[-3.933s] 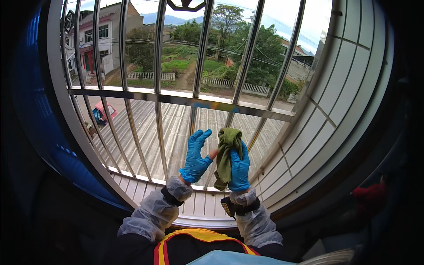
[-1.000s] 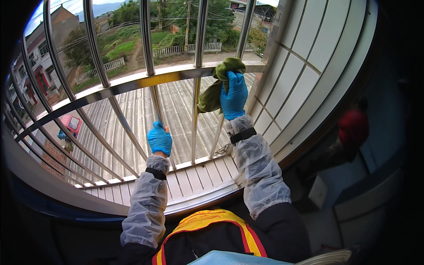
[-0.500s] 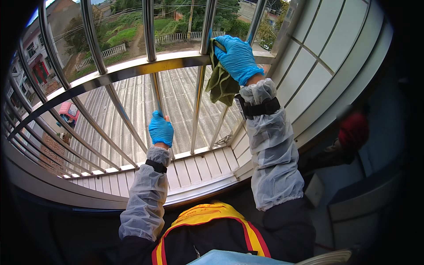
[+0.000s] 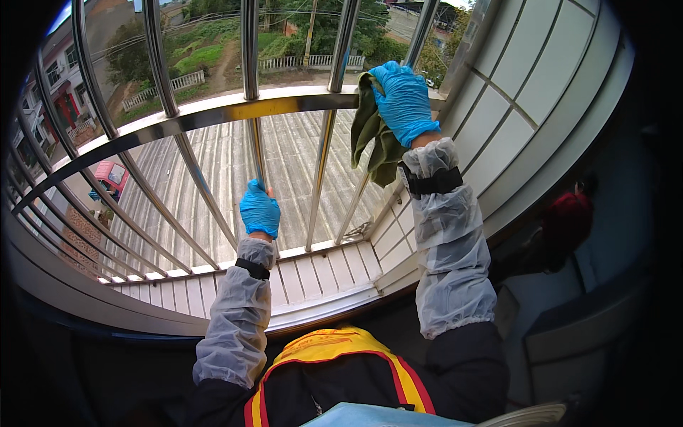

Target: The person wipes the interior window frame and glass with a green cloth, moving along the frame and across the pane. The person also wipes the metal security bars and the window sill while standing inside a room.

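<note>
Both gloves (image 4: 260, 208) are bright blue; the cloth (image 4: 373, 139) is olive green. Window bars (image 4: 324, 153) shine silver. Sleeve covers (image 4: 448, 242) are translucent white, cuffs black. The vest (image 4: 334, 352) shows yellow with red trim.

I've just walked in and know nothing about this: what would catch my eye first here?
Two bright blue gloved hands at a steel window grille. The right hand presses a green cloth against the horizontal rail at upper right, while the left hand grips a vertical bar lower down. Far below at left sits a small red vehicle.
</note>
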Tool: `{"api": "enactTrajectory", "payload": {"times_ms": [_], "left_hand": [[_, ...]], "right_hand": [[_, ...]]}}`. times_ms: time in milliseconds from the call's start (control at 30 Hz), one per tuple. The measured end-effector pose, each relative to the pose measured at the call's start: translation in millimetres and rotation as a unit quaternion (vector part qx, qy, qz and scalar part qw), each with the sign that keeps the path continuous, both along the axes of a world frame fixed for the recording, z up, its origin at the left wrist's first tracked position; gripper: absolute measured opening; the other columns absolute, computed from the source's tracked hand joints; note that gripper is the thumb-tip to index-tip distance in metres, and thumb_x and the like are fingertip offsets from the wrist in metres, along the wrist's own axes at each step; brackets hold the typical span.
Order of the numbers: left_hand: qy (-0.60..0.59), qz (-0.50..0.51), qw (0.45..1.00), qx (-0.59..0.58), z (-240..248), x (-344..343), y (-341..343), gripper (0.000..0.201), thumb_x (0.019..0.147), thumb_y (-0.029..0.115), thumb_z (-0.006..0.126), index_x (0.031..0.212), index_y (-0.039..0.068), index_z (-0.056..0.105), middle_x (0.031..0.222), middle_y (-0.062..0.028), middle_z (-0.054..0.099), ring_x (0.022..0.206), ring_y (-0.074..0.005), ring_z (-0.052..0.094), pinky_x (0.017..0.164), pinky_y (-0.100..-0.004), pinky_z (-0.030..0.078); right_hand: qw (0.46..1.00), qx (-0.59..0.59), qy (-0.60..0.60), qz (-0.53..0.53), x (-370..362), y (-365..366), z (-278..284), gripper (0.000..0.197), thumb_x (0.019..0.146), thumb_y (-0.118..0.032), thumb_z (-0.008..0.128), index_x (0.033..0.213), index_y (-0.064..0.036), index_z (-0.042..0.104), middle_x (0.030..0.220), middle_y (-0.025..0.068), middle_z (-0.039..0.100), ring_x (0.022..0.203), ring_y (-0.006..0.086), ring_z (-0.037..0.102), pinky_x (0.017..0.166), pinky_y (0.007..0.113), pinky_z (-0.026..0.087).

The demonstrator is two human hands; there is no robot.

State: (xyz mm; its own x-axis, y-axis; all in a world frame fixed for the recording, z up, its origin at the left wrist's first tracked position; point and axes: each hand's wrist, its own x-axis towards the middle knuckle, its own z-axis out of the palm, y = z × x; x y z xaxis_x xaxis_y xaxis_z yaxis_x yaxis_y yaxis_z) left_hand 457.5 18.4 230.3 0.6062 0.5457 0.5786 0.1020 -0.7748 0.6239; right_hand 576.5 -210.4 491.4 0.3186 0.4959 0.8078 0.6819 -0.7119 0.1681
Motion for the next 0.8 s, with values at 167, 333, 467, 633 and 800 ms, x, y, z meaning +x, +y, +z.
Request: {"api": "enactTrajectory", "payload": {"times_ms": [167,333,467,633,800], "left_hand": [[-0.019,0.005,1.000,0.013,-3.9,0.5,1.0,0.016,0.087,0.016,0.060,0.087,0.006,0.047,0.066,-0.0158,0.054,0.064,-0.0359,0.057,0.057,-0.0455,0.044],[-0.015,-0.001,0.999,0.043,-3.6,-1.1,3.7,0.018,0.087,0.019,0.060,0.087,0.006,0.048,0.067,-0.0162,0.054,0.063,-0.0360,0.058,0.057,-0.0463,0.044],[-0.004,-0.018,1.000,0.020,-0.9,-2.4,4.3,0.019,0.088,0.020,0.059,0.089,0.005,0.048,0.066,-0.0169,0.055,0.063,-0.0373,0.058,0.057,-0.0471,0.045],[-0.008,-0.020,0.999,0.023,-6.2,0.5,5.2,0.020,0.088,0.020,0.060,0.090,0.005,0.046,0.069,-0.0182,0.055,0.066,-0.0397,0.057,0.058,-0.0490,0.044],[0.034,-0.012,0.995,0.090,-17.3,5.8,14.5,0.022,0.090,0.025,0.058,0.088,0.005,0.047,0.069,-0.0187,0.057,0.065,-0.0385,0.059,0.056,-0.0486,0.044]], "right_hand": [[0.951,-0.179,0.060,-0.246,20.2,36.2,29.0,0.016,0.082,-0.015,0.058,0.086,-0.0063,0.072,0.085,0.0150,0.068,0.076,0.0344,0.066,0.063,0.045,0.053],[0.955,-0.150,0.127,-0.220,13.4,36.9,31.0,0.019,0.084,-0.014,0.055,0.087,-0.0030,0.070,0.086,0.0196,0.066,0.076,0.0352,0.066,0.066,0.045,0.055],[0.981,-0.026,0.117,-0.151,-29.7,-12.7,-17.0,0.021,0.086,-0.017,0.056,0.100,-0.0032,0.063,0.101,0.0201,0.063,0.089,0.0335,0.063,0.072,0.046,0.053],[0.901,0.055,0.428,-0.040,-103.8,-76.4,-128.0,0.029,0.090,-0.024,0.055,0.110,-0.0034,0.056,0.106,0.0203,0.061,0.096,0.0396,0.058,0.084,0.043,0.047],[0.860,0.149,0.485,-0.056,-207.5,-131.4,-228.6,0.029,0.092,-0.026,0.054,0.111,-0.0037,0.057,0.104,0.0192,0.061,0.094,0.0392,0.059,0.081,0.042,0.049]]}}
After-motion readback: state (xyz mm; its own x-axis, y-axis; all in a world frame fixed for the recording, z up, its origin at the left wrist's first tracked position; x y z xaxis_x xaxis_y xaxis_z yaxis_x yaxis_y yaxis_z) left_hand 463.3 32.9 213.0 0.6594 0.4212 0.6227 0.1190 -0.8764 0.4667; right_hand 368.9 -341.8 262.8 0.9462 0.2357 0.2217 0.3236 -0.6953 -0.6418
